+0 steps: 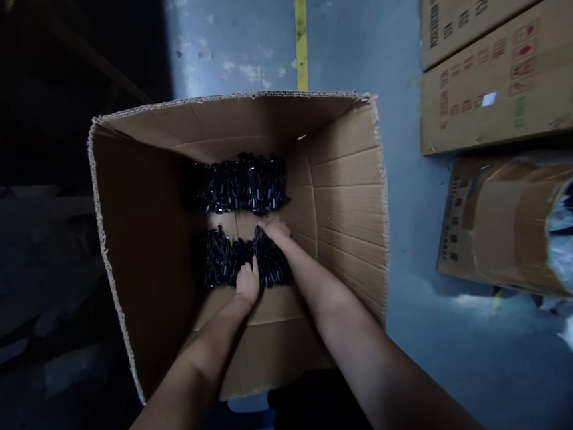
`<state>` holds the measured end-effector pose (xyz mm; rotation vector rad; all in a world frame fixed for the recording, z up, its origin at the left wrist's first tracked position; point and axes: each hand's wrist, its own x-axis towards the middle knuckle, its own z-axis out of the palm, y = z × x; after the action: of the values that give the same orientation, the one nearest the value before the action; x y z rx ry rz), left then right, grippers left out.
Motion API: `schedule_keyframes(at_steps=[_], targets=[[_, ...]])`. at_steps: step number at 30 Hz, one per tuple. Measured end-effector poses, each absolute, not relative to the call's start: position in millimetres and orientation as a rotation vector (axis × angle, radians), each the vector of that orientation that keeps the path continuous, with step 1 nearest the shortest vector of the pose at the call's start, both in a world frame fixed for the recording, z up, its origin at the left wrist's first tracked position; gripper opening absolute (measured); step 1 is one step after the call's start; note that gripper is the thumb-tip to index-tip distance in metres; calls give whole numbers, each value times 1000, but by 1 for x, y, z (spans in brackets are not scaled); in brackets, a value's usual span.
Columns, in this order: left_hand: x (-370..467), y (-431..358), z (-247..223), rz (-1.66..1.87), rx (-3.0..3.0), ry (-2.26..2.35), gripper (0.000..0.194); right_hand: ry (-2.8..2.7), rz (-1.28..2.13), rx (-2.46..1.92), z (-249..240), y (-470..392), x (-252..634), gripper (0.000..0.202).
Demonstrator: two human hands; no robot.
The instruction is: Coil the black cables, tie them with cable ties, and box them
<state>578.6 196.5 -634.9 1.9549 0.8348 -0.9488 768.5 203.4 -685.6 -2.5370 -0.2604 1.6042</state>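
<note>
Both of my hands reach down into a deep open cardboard box [348, 224]. Two rows of small shiny black parts with thin leads lie on its floor: a far row [249, 181] and a near row [220, 259]. A slim black bundle with thin strands [256, 242] stands up from the near row. My right hand [278, 231] is closed at its upper end, fingertips together. My left hand [248, 280] is closed at its lower end, with one finger pointing along it. The exact kind of part is too small and dark to make out.
Closed printed cartons [503, 80] stand on the blue floor [232, 29] at the upper right. Below them is an open carton [497, 220] with clear plastic and dark contents. A yellow line [301, 29] runs beyond the box. The left side is in deep shadow.
</note>
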Motion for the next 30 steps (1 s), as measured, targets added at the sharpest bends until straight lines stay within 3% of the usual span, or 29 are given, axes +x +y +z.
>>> schedule_keyframes(at_steps=[6, 11, 16, 18, 22, 30], targets=[[569, 209, -621, -1034, 1909, 713, 77, -302, 1435, -2299, -686, 214, 747, 19], [571, 224, -615, -1108, 1824, 647, 75, -246, 1291, -2138, -665, 217, 752, 25], [565, 239, -581, -1209, 1756, 496, 43, -306, 1558, -2113, -626, 217, 714, 25], [559, 244, -553, -1232, 1734, 446, 35, -376, 1640, -2141, -603, 212, 695, 25], [552, 249, -479, -1044, 1824, 515, 43, -556, 1637, -2206, -546, 198, 693, 25], [553, 231, -278, -444, 2058, 699, 32, -765, 1184, -2151, -375, 197, 696, 26]])
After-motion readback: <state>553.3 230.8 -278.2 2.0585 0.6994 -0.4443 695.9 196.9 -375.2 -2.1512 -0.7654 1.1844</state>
